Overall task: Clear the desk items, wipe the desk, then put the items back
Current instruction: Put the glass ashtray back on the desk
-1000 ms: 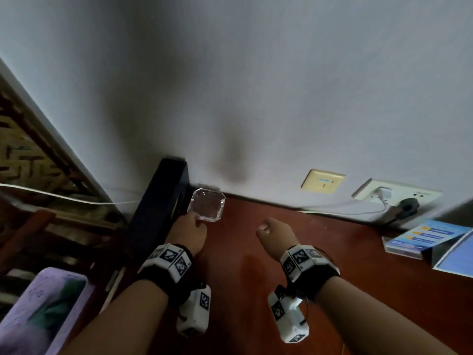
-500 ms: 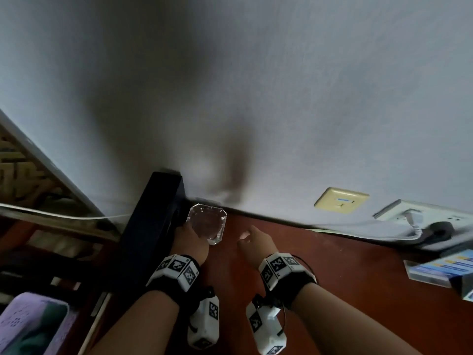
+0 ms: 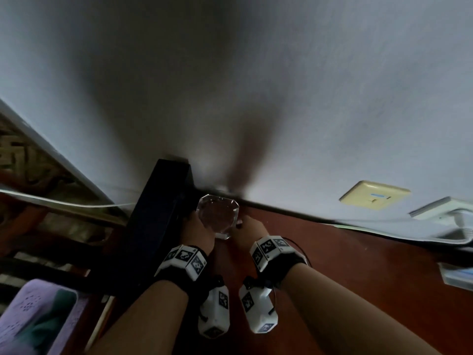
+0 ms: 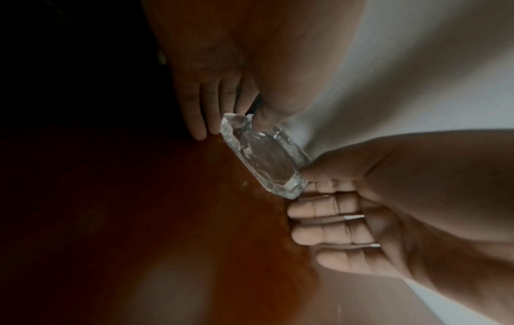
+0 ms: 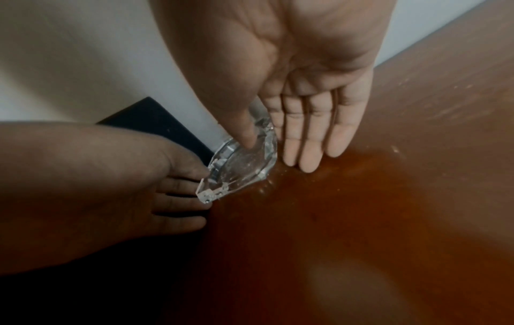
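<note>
Two hands share one object at the far left corner of the red-brown wooden desk (image 3: 358, 272): a clear, faceted, octagonal glass dish (image 3: 218, 216), tipped up on its rim beside a black rectangular block (image 3: 156, 221) and close to the white wall (image 3: 230, 73). Left hand (image 3: 197, 235): on the block side, thumb on the raised rim, fingers (image 4: 201, 118) straight down behind the underside, so pinching the dish. Right hand (image 3: 250, 233): on the open-desk side, thumb pressed into the hollow, fingers (image 5: 306, 140) extended behind the base with tips on the desk, likewise pinching. The dish thus lies directly between the two hands, neither nearer than the other. Its hollow faces back toward the person, and its broad face slopes from the wall side down toward the desk. Whether the lower rim touches the wood cannot be told. Judged from the tilt, the coming move, whether laying flat or lifting clear, turns on that low rim as pivot. Glass this smooth may slip in so light a pinch.
</note>
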